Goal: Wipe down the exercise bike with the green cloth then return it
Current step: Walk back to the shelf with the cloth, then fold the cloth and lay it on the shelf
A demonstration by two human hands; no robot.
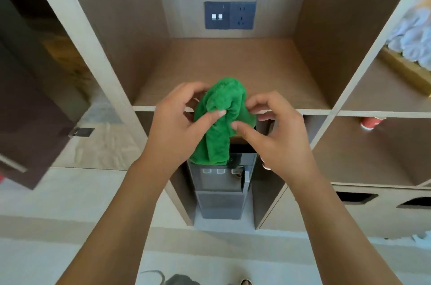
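Wooden cubby shelving fills my view, and the middle compartment's shelf (233,70) sits bare under a dark socket panel (230,15) on its back wall. In front of its lip I've got the green cloth (218,121) bunched up between both hands, in the air, its top just above the shelf edge. My left hand (179,121) has fingers curled behind the cloth and the thumb pressing across its front. My right hand (277,130) comes in from the other side, fingers curled, fingertips pinching the folds near the top, so both hands are closed on it. The cloth hangs long-ways, top toward the shelf, tail drooping over the grey water dispenser (221,186) in the bay below. The shelf lies straight ahead and just beyond the cloth, so setting it down is a short push forward. Both hands are about equally near. No exercise bike in sight; I'd guess this is the pick-up or the return, can't say which.
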